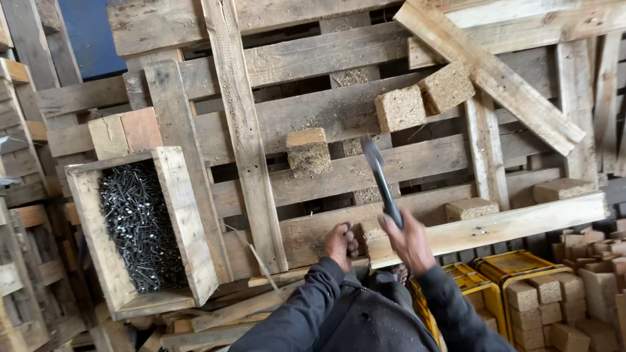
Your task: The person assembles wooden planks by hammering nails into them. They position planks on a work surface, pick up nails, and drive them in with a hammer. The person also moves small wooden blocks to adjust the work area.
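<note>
Weathered wooden pallets [313, 111] fill nearly the whole view, stacked and overlapping, their slats dusted with sawdust. At the near edge of the pile a person in a dark jacket works with both hands. The right hand [409, 242] is closed around the handle of a hammer [381, 179], whose dark shaft rises up and to the left, blurred; its head sits over the middle slats. The left hand [341, 244] is curled into a loose fist just beside the right one, pressed against the near edge of a pallet board; whether it pinches anything I cannot tell. A pale plank [489, 228] runs from the hands toward the right edge of the pile, with a few small nails lying on it. Several pressed-chip blocks [399, 108] stand on the slats above the hammer, and another lies just above the plank. Near the left edge sits an open wooden box [176, 208] heaped with dark nails [138, 225]. Down at the right corner yellow crates [505, 267] hold more blocks, and loose ones are stacked beside them.
</note>
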Demonstrator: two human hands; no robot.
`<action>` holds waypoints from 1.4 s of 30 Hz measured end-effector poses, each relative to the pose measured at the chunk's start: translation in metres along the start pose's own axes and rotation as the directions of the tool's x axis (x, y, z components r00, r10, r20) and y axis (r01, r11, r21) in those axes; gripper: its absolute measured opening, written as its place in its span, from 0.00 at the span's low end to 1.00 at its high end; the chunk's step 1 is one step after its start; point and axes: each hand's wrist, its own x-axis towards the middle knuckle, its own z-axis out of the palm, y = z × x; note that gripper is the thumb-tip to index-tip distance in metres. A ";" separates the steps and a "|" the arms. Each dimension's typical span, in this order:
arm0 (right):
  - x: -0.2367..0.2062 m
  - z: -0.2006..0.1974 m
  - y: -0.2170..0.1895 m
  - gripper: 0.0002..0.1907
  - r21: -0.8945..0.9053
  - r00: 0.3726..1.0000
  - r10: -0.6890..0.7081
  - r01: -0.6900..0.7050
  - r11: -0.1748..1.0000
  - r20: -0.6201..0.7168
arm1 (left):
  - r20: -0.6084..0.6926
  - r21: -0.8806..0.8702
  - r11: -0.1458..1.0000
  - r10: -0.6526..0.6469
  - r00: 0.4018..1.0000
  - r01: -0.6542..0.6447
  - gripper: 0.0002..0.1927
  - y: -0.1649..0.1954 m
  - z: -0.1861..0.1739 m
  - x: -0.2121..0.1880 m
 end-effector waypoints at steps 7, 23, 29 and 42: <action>0.114 0.039 -0.036 0.22 -0.122 0.883 -0.417 0.399 0.909 -0.214 | 0.198 0.257 0.952 0.114 0.974 -0.164 0.08 0.036 0.012 -0.009; -0.132 -0.036 0.213 0.14 0.588 0.851 0.360 -0.077 0.805 -0.381 | 0.489 0.537 -0.696 -0.203 0.848 -0.476 0.32 -0.128 0.173 0.025; -0.211 -0.024 0.281 0.20 0.915 0.934 0.353 -0.090 0.394 -0.061 | 0.714 0.399 -0.597 -0.274 0.644 -0.696 0.20 -0.158 0.140 -0.067; -0.334 -0.070 0.408 0.20 0.823 0.463 0.823 0.568 0.010 -0.329 | 0.470 -0.103 -0.577 -0.746 0.472 -0.810 0.33 -0.476 0.125 -0.078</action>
